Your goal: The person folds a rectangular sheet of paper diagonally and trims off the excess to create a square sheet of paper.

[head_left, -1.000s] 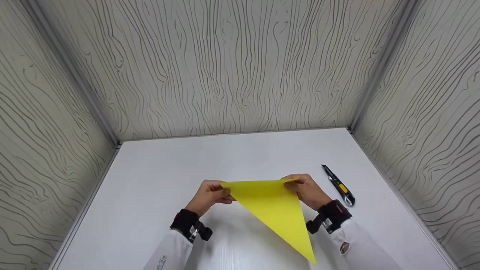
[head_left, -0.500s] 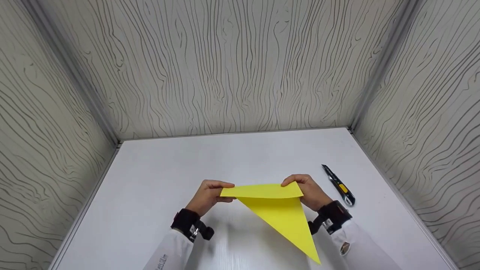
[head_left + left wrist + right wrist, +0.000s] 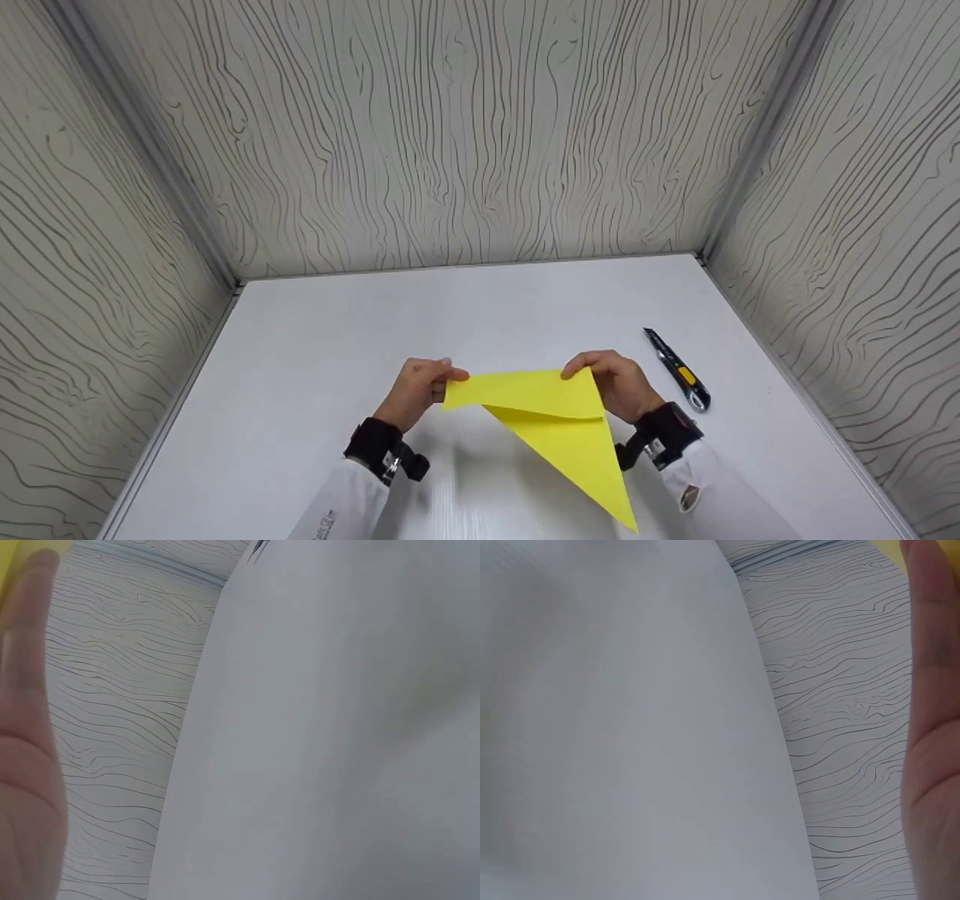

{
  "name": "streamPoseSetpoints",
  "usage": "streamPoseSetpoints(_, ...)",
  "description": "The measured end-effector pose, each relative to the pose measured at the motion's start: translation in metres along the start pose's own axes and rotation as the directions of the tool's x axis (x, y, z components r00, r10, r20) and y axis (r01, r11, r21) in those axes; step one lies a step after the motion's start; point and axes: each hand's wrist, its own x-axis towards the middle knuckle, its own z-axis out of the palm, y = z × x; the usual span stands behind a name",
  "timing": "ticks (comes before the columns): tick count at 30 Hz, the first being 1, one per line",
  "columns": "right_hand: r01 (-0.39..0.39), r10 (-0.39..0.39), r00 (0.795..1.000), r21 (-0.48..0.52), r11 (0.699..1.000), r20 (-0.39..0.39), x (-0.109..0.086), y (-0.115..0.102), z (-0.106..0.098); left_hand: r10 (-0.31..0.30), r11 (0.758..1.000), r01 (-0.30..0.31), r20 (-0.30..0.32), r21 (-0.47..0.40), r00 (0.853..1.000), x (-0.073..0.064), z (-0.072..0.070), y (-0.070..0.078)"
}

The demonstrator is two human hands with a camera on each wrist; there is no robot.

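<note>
A sheet of yellow paper (image 3: 574,446) is stretched between both hands above the table. Its upper part is folded down toward the person as a flap (image 3: 532,391), and a long pointed corner hangs at the lower right. My left hand (image 3: 420,386) pinches the flap's left end between thumb and fingers. At the top right corner my right hand (image 3: 616,381) grips the paper, fingertips in front and the thumb hidden behind it. In the left wrist view a bit of the yellow paper (image 3: 28,549) shows at the fingertip.
A black and yellow utility knife (image 3: 679,371) lies on the white table (image 3: 337,322), right of the right hand. Wood-grain panels (image 3: 465,135) enclose the table at the back and sides. Each wrist wears a black strap with a small camera.
The paper's top edge has been turned over toward the person, and the flap now hangs lower. Fingers of both hands have shifted to the front of the paper. The knife stays put.
</note>
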Motion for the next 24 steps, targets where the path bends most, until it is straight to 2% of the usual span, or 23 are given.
streamPoseSetpoints(3,-0.064,0.055,0.993,-0.084,0.994,-0.100,0.000,0.000,0.002,-0.025,0.992,0.034,-0.077,0.120,0.997,0.001,0.006,0.002)
streamPoseSetpoints(5,-0.127,0.090,0.975,-0.178,0.976,-0.203,0.002,0.000,0.004,-0.039,0.984,0.058,-0.111,0.168,0.993,0.002,0.009,0.003)
streamPoseSetpoints(8,-0.230,0.130,0.938,-0.296,0.927,-0.321,0.005,0.001,0.006,-0.048,0.984,0.068,-0.125,0.167,0.991,0.003,0.011,0.003)
streamPoseSetpoints(10,-0.276,0.151,0.922,-0.332,0.902,-0.356,0.005,0.001,0.006,-0.055,0.985,0.076,-0.135,0.157,0.989,0.004,0.012,0.002)
streamPoseSetpoints(14,-0.329,0.186,0.909,-0.368,0.870,-0.373,0.004,-0.003,0.006,-0.046,0.985,0.070,-0.153,0.157,0.987,0.004,0.012,0.003)
streamPoseSetpoints(24,-0.299,0.171,0.934,-0.425,0.855,-0.313,0.002,-0.008,0.002,-0.119,0.975,0.146,-0.163,0.169,0.979,0.004,0.015,0.008)
